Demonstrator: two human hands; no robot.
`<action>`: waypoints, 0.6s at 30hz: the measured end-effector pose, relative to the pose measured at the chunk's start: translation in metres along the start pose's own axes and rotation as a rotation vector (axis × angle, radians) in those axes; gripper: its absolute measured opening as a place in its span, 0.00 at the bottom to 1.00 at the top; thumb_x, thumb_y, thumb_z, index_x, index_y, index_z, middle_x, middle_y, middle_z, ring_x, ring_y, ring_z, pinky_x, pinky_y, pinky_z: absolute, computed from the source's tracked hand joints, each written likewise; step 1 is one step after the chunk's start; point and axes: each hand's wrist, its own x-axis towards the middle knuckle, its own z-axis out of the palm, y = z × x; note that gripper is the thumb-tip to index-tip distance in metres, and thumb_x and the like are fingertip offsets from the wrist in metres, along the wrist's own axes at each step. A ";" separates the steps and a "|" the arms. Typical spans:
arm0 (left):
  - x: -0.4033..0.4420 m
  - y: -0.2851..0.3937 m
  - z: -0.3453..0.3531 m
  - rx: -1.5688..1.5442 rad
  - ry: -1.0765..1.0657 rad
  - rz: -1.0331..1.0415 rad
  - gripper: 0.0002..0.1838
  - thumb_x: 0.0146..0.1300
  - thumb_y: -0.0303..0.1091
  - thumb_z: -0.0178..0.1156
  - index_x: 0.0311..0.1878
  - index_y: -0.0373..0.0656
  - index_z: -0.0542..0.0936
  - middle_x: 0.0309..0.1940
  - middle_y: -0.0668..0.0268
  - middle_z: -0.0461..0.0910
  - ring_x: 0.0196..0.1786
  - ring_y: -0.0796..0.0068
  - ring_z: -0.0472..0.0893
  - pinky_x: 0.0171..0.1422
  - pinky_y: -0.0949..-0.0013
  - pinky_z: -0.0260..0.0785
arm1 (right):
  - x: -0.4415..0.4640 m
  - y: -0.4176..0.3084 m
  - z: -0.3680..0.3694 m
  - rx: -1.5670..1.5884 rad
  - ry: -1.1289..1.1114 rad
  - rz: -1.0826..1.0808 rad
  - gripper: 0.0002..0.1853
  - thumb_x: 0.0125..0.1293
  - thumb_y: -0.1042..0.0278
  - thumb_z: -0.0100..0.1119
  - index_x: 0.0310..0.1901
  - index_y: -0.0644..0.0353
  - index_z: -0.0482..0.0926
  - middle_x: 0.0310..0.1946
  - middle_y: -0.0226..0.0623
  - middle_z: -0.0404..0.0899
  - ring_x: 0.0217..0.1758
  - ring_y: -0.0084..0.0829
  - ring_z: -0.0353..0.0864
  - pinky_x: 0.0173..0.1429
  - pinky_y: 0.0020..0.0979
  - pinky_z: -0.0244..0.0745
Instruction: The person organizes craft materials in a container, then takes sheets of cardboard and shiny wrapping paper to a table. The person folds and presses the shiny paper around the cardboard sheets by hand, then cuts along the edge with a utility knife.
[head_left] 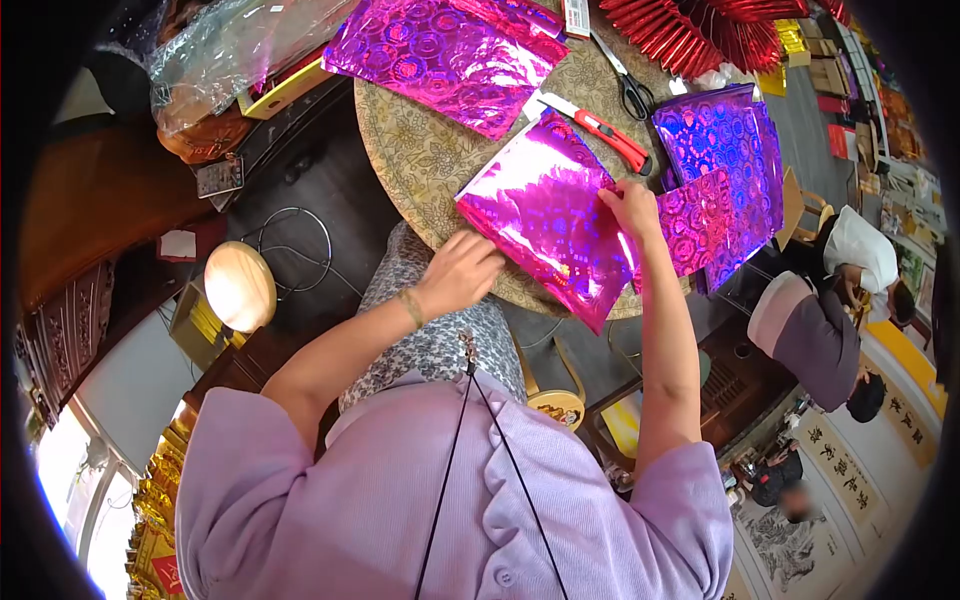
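A shiny pink-purple foil sheet [560,200], several layers thick at its lower left edge, lies over the near edge of the round table [400,150]. My left hand [462,272] is at that lower left edge, its fingers bent together and closed on the foil. On the sheet's right side my right hand [634,210] is closed, thumb and fingers pinching the foil. Just beyond it rests a red utility knife [612,138]. Black-handled scissors [630,88] lie farther back.
More purple foil [440,55] lies at the back left. A purple-blue foil stack [720,150] is on the right. Red pleated foil [690,35] sits at the far edge. A round stool [240,287] stands left. Other people [815,330] are at the right.
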 end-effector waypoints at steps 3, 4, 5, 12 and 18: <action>0.006 0.032 -0.019 -0.237 0.079 0.024 0.09 0.54 0.36 0.55 0.38 0.46 0.76 0.37 0.66 0.72 0.38 0.75 0.69 0.52 0.69 0.59 | -0.001 0.000 0.001 0.006 0.006 -0.013 0.18 0.54 0.53 0.57 0.30 0.63 0.77 0.27 0.48 0.79 0.31 0.51 0.76 0.37 0.42 0.71; 0.022 0.043 -0.024 -0.235 0.123 0.030 0.12 0.53 0.38 0.57 0.40 0.45 0.76 0.40 0.64 0.73 0.44 0.71 0.69 0.55 0.64 0.58 | 0.000 0.000 0.000 0.007 0.014 -0.021 0.18 0.54 0.53 0.57 0.29 0.64 0.76 0.26 0.48 0.78 0.30 0.51 0.76 0.36 0.41 0.71; 0.035 0.052 -0.025 -0.233 0.168 0.041 0.15 0.52 0.41 0.58 0.42 0.44 0.77 0.43 0.63 0.73 0.50 0.68 0.70 0.58 0.59 0.57 | 0.000 0.000 -0.001 0.007 0.026 -0.026 0.18 0.54 0.53 0.57 0.28 0.64 0.76 0.25 0.48 0.78 0.29 0.51 0.76 0.35 0.41 0.70; 0.073 0.014 0.014 0.191 -0.082 -0.210 0.36 0.57 0.57 0.49 0.64 0.43 0.62 0.66 0.50 0.52 0.70 0.54 0.46 0.70 0.50 0.37 | 0.000 -0.002 -0.004 -0.011 0.035 0.000 0.19 0.54 0.52 0.57 0.29 0.64 0.76 0.24 0.48 0.78 0.29 0.50 0.76 0.35 0.41 0.70; 0.070 0.005 0.020 0.137 -0.141 -0.232 0.39 0.56 0.56 0.51 0.66 0.43 0.56 0.69 0.50 0.44 0.71 0.52 0.42 0.70 0.49 0.35 | -0.003 -0.003 -0.004 0.034 0.042 0.013 0.18 0.54 0.52 0.57 0.29 0.64 0.75 0.24 0.48 0.77 0.29 0.50 0.75 0.35 0.41 0.70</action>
